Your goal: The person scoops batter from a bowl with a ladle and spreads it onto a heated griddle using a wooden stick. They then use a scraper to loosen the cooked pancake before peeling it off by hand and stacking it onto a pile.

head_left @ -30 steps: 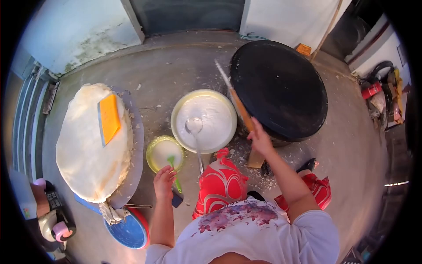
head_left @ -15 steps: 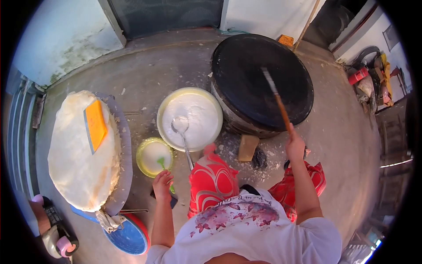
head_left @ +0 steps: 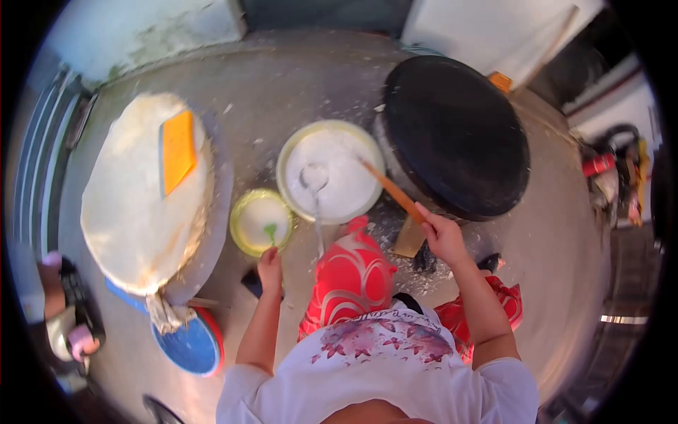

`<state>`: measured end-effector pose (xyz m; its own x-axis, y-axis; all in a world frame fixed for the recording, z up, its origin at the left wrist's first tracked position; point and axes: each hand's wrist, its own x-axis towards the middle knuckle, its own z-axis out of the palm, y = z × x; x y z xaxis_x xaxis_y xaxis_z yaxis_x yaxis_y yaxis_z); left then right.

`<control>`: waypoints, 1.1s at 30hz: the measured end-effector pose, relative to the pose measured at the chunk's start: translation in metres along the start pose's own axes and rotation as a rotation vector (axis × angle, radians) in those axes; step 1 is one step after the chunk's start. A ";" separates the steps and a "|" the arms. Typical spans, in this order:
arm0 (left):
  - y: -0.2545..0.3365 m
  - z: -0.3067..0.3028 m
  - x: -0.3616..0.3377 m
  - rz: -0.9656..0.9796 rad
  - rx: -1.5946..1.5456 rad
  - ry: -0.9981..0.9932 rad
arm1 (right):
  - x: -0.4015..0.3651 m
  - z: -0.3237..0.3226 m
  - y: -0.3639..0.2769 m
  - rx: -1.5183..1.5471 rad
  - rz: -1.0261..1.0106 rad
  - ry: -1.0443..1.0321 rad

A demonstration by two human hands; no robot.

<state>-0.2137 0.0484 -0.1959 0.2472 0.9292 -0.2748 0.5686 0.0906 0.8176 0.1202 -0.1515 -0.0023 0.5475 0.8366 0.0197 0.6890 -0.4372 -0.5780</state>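
Note:
My left hand is closed around a green brush, whose head is in the small yellow-green bowl of white liquid. My right hand grips a wooden-handled spatula. Its narrow tip points left, over the right side of a large pale bowl of white batter. A metal ladle rests in that bowl, its bowl end in the batter and its handle toward my knee. Right of the batter stands a round black griddle, its surface bare and dark.
At left, a tall stack of pale flatbreads carries an orange scraper. Below it sits a blue basin with a red rim. A brown block lies by the griddle's base. Someone's arm shows at the left edge.
My right hand has drawn the spatula from above the griddle leftward to the batter bowl. The left hand stays at the small bowl. The whole view has shifted and tilted slightly.

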 end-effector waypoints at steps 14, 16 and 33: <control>-0.044 0.018 0.013 -0.385 0.307 0.045 | 0.134 0.147 -0.122 -0.600 -0.343 -0.814; -0.039 0.011 -0.004 -0.336 0.262 0.041 | 0.140 0.164 -0.116 -0.524 -0.331 -0.807; -0.073 0.018 0.041 -0.357 0.282 0.173 | 0.139 0.164 -0.092 -0.441 -0.261 -0.918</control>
<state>-0.2309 0.0734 -0.2754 -0.1220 0.9059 -0.4055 0.7908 0.3356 0.5118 0.0554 0.0592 -0.0803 -0.0864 0.7703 -0.6318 0.9467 -0.1340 -0.2929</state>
